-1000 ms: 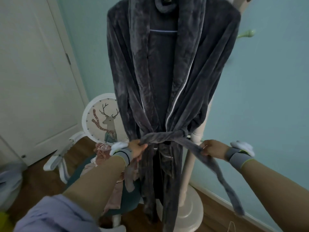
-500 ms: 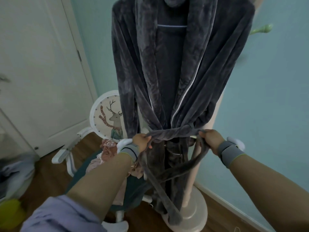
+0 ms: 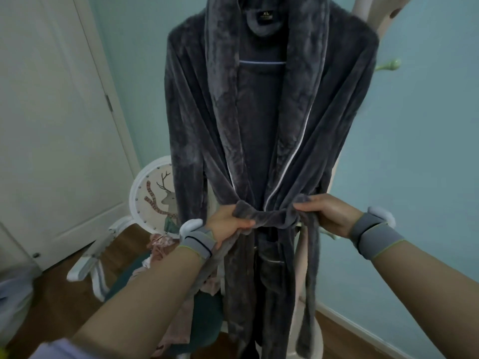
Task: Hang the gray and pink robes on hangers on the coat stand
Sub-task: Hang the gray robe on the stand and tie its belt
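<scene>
Gray robe [image 3: 269, 141] hangs full length on a hanger from the pale coat stand [image 3: 363, 22], straight ahead of the person and filling the middle of the view against a blue wall. Its belt [image 3: 267, 216] crosses the waist horizontally, long axis running left to right, and both hands meet it at that height. The left hand [image 3: 228, 224] has its fingers curled round the belt's left end, where the fabric bunches; the right hand [image 3: 329, 216] grips the belt on the opposite side, with a loose tail hanging down below it. The two hands sit about equally near the robe, one on each side of the crossing point at the front. Pink robe [image 3: 160, 244] lies crumpled low on the left, on a teal chair [image 3: 207, 307] behind the left forearm, not yet hung.
</scene>
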The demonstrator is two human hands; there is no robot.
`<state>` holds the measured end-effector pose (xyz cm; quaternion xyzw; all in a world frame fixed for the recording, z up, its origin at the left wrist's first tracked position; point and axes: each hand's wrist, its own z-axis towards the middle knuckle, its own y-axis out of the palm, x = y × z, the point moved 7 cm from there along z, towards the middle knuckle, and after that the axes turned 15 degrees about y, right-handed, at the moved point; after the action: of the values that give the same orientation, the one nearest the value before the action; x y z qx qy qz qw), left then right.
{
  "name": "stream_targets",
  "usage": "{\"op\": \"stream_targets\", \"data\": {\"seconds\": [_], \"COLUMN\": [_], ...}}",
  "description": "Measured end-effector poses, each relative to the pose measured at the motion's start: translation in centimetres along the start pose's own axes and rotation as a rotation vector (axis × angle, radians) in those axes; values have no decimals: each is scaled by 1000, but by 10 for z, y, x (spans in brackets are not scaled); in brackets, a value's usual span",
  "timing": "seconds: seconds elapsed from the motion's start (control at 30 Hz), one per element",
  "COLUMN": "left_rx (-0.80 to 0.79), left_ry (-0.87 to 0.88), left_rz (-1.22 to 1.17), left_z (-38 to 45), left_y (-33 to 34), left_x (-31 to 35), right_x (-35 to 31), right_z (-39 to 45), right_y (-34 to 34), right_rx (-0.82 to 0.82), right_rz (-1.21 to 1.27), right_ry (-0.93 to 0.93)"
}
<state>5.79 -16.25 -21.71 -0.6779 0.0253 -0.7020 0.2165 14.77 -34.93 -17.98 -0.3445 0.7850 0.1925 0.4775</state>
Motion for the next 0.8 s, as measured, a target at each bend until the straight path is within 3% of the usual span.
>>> {"op": "stream_targets", "data": {"seconds": [0.1,0.17,0.27,0.33,0.47,0.57,0.7,0.8], "left_rx": [122,189,125,98,252,360,338,360], "left_ry": [108,175,246,287,391,397,332,338], "left_rz": [-219,-290,-460,-549,-524,-499,-582,-456], "left_z": [7,10,14,14,14,16,16,10], "left_y": [-10,-20,-13,-4,-9,-18,-7,-5], "left_x": [27,44,66,74,85,90,91,86], "right_x": [-25,-41,-52,-51,-56,-62,-65,-61], "right_z": [-16,-27,-38,-38,-49,-56,-60,-58], "right_y": [6,0,-2,7,19,19,28,31], "right_rx": [-65,-22,98,33,-87,-46,-5,-29], "right_rz": [187,251,114,142,284,254,167,205], "right_ry": [-120,-199,-247,-251,-333,-361,-363,-364]}}
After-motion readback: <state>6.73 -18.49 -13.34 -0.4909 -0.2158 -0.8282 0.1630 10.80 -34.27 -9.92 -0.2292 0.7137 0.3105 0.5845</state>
